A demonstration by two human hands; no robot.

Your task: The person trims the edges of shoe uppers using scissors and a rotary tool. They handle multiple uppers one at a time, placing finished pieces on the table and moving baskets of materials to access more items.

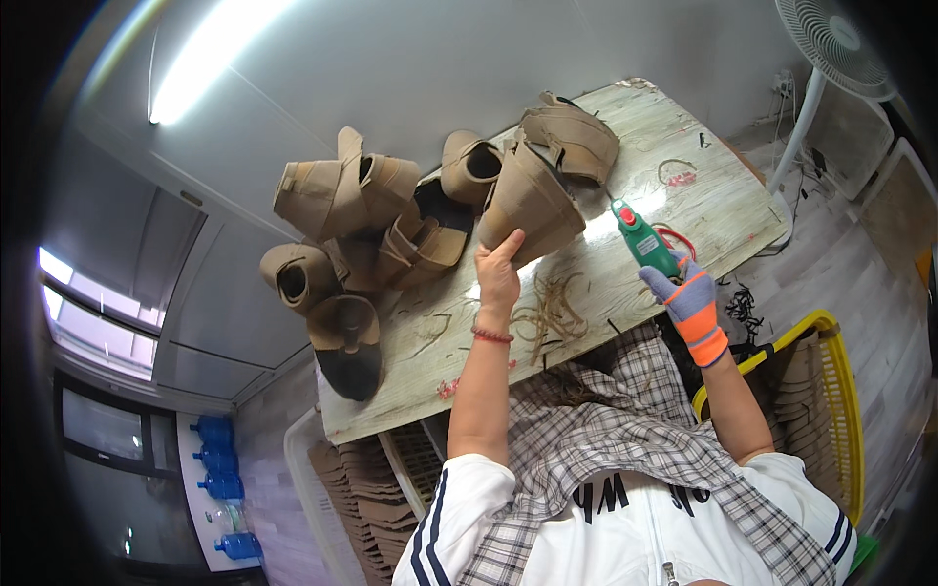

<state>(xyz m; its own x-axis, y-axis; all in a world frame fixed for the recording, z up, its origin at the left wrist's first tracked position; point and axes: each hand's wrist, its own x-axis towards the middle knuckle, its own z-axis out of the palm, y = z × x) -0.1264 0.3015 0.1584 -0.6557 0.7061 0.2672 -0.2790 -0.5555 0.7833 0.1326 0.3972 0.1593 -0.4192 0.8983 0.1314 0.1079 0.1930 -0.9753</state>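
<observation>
My left hand (498, 273), bare with a red bead bracelet, grips the lower edge of a tan, cone-shaped fabric piece (532, 210) and holds it tilted over the table. In a grey and orange glove, my right hand (690, 303) is closed round a green handheld electric tool (640, 237). The tool has a red button, and its thin tip points toward the far side of the table, just right of the held piece and apart from it. Behind stands another tan fabric piece (576, 142). More tan pieces (342, 195) with dark linings are heaped at the left.
Narrow trimmed strips (549, 313) lie on the whitish wooden table (410, 410). A yellow basket (842, 420) with stacked tan pieces stands at the right, and more stacks (357, 508) sit below the table at the left. A white fan (831, 49) stands at the far right.
</observation>
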